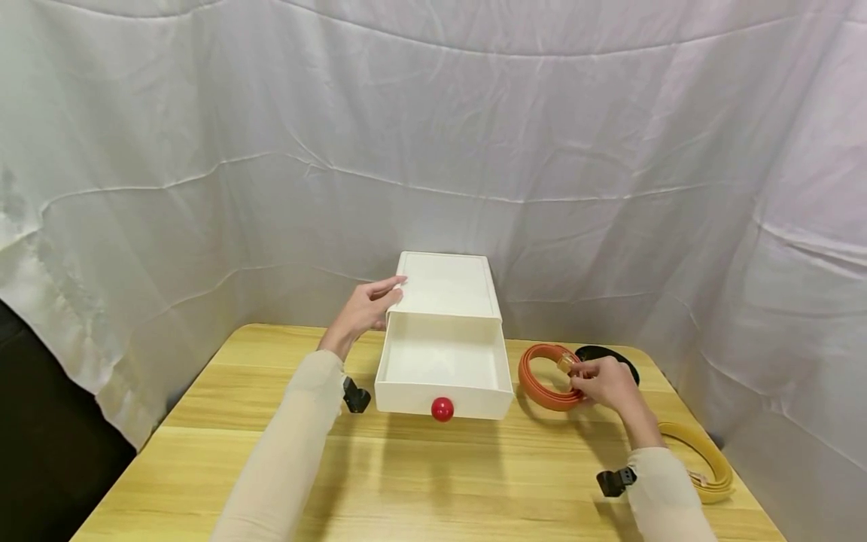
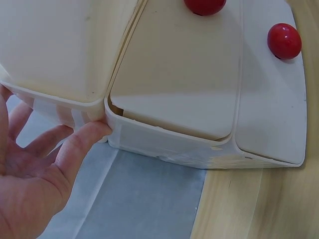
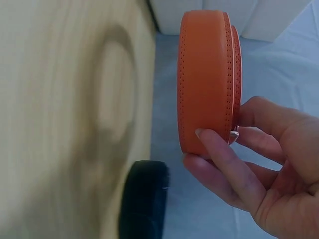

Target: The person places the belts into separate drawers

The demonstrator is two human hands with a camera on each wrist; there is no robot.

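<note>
- Two fingers and a thumb of the right hand pinched the coiled orange belt at its buckle side, the thumb laid across the outer band and the fingertips curled behind it, as the right wrist view showed
- The orange belt lay on the wooden table just right of the open drawer, its coil wound tight; it looked light and supple yet springy, likely to unroll unless held across the overlapping turns near the buckle
- A black belt sat coiled just behind that hand, and a yellow belt lay loose near the right forearm
- The right forearm stretched forward from the table's near edge, wrist bent slightly inward toward the coil
- The left hand rested with straight, relaxed fingers against the left side of the white drawer box, the thumb pressing where the box met the drawer, nothing gripped
- The drawer, pulled out toward the person with its red knob in front, appeared to be stiff, light plastic, apt to slide unless the box was steadied
- The left arm reached well forward, elbow low over the table
</note>
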